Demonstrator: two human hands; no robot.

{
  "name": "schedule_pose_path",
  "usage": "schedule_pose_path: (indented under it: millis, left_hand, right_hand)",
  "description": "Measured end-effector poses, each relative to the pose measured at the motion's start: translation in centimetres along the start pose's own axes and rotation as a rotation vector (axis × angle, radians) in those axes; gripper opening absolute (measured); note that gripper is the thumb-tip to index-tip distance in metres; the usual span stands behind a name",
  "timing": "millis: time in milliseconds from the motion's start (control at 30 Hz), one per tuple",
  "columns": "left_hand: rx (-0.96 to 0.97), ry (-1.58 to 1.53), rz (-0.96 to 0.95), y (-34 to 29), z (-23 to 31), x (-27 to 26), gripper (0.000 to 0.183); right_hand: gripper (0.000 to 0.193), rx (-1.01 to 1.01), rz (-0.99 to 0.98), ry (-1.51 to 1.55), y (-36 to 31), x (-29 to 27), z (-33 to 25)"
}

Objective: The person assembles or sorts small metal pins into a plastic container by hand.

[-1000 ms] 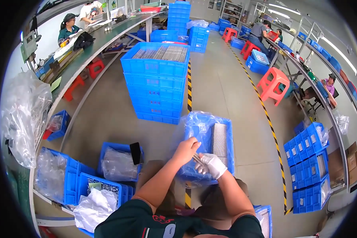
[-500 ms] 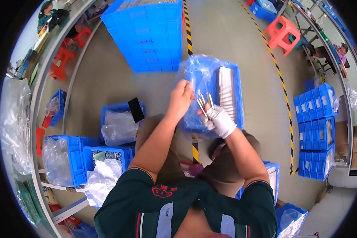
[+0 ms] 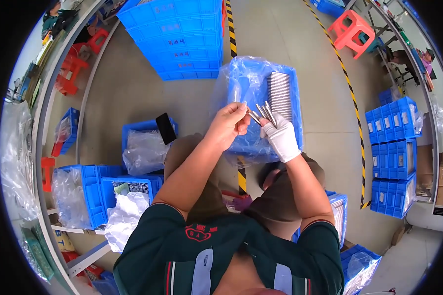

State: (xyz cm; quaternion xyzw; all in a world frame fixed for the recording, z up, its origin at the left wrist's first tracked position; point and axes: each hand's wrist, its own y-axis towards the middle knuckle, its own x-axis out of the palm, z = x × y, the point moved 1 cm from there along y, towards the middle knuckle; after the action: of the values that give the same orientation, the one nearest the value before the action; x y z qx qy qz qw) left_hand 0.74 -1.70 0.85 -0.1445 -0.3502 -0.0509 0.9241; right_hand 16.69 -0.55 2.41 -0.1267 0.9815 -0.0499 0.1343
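Observation:
My right hand (image 3: 283, 139) wears a white glove and is closed around several slim metal rods (image 3: 265, 112), whose shiny ends fan out past the fingers. Bare and closed in a pinch, my left hand (image 3: 227, 126) is just left of the rod ends. Its fingertips are beside the leftmost rod; what they pinch is too small to make out. Both hands are over the near part of a blue plastic crate (image 3: 297, 93) lined with clear plastic film (image 3: 241, 78). Along the crate's right side runs a neat row of similar metal rods (image 3: 279, 96).
A tall stack of blue crates (image 3: 182, 44) stands ahead on the left. At my left are a crate with a black phone (image 3: 166, 129) on its edge and a crate of small metal parts (image 3: 135, 188). More crates (image 3: 391, 157) and a red stool (image 3: 353, 33) stand on the right.
My left hand has turned and come closer to the rod ends. My right hand has tilted, still holding the rods. The whole view has shifted slightly.

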Motion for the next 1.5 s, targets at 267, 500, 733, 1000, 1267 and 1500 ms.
schedule_pose_path:
  millis: [267, 500, 733, 1000, 1267, 1500]
  left_hand:
    - [0.018, 0.01, 0.016, 0.2, -0.5, -0.3, 0.013]
    - [0.155, 0.333, 0.15, -0.3, -0.7, 0.3, 0.015]
    - [0.268, 0.377, 0.262, 0.0, 0.1, -0.2, 0.017]
    - [0.199, 0.32, 0.18, 0.1, -0.3, -1.1, 0.018]
    - [0.202, 0.363, 0.168, 0.1, -0.6, -0.9, 0.016]
    - [0.178, 0.311, 0.185, 0.3, 1.0, -1.2, 0.02]
  right_hand:
    - [0.012, -0.12, 0.069, -0.185, -0.1, 0.1, -0.4]
    - [0.014, -0.219, 0.182, -0.305, 0.2, 0.2, -0.5]
    - [0.014, -0.213, 0.119, -0.38, 0.6, 0.4, -0.4]
    - [0.013, -0.261, 0.065, -0.366, 0.3, 0.9, -0.6]
    - [0.014, -0.313, 0.11, -0.491, 0.2, 0.8, -1.4]
    - [0.02, 0.012, -0.159, -0.132, 0.3, 0.2, -1.1]
